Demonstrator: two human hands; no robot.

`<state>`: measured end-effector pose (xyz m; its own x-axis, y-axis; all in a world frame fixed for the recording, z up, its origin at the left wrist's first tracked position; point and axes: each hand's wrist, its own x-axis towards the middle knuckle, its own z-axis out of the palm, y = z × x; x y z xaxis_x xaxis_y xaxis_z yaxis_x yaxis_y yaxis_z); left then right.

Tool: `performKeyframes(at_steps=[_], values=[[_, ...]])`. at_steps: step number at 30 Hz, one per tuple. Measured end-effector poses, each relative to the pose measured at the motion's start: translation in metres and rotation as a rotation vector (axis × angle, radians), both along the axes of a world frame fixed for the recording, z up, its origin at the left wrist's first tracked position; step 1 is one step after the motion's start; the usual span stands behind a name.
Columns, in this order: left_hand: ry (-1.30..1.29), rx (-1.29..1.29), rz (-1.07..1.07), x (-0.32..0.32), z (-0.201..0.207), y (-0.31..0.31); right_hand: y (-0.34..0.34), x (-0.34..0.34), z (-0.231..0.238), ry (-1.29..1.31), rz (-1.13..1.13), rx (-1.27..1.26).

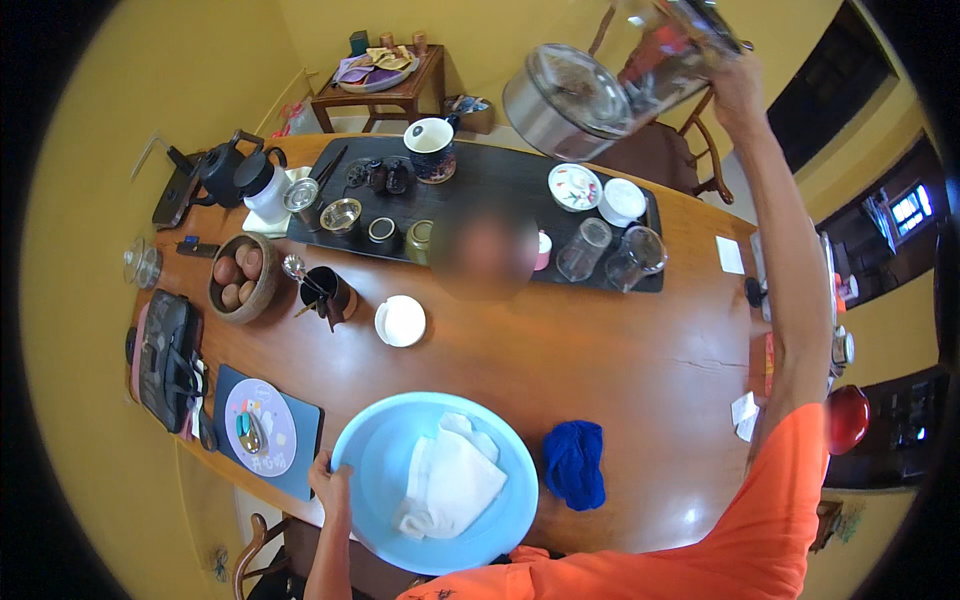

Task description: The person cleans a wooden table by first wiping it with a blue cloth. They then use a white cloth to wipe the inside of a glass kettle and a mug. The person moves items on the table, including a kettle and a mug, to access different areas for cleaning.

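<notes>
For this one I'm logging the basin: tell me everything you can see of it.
The basin is round, wide and light blue, with a smooth, slightly glossy look like plastic and a rim running around its open top. Open side up, it sits at the near side of the wooden table. A crumpled white cloth lies inside. The left hand grips its left rim. Whether it holds water is unclear.

Beyond the light-blue round plastic basin (365, 460), a blurred round patch (483, 250) obscures part of the long black tray (510, 190). Farther off, to the basin's right, the upper edge crops the steel-and-clear cylindrical vessel (562, 105); fingertips of the right hand (737, 88) are indiscernible. Near left of the basin, the left forearm (333, 540) partly hides the brown wooden chair (297, 553), cropped below.
</notes>
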<state>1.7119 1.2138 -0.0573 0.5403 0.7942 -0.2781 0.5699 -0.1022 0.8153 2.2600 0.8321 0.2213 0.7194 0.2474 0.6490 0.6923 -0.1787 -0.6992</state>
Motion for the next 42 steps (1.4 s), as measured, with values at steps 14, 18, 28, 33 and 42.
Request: performKeyframes(at_steps=[14,18,28,33,42], values=[[0.041,-0.012,-0.17,-0.002,-0.023,0.03,-0.273,-0.299,-0.12,0.404,-0.649,0.007],[-0.094,0.529,-0.431,0.051,0.006,0.036,-0.287,-0.342,-0.17,0.263,-0.828,-0.172],[-0.449,0.714,-0.649,0.301,0.066,0.004,-0.311,-0.353,-0.251,0.325,-0.783,0.073],[-0.422,0.856,-0.565,0.392,0.073,-0.005,-0.309,-0.346,-0.265,0.328,-0.822,0.028],[-0.27,0.852,-0.665,0.477,0.049,-0.002,-0.303,-0.348,-0.274,0.325,-0.704,-0.003]])
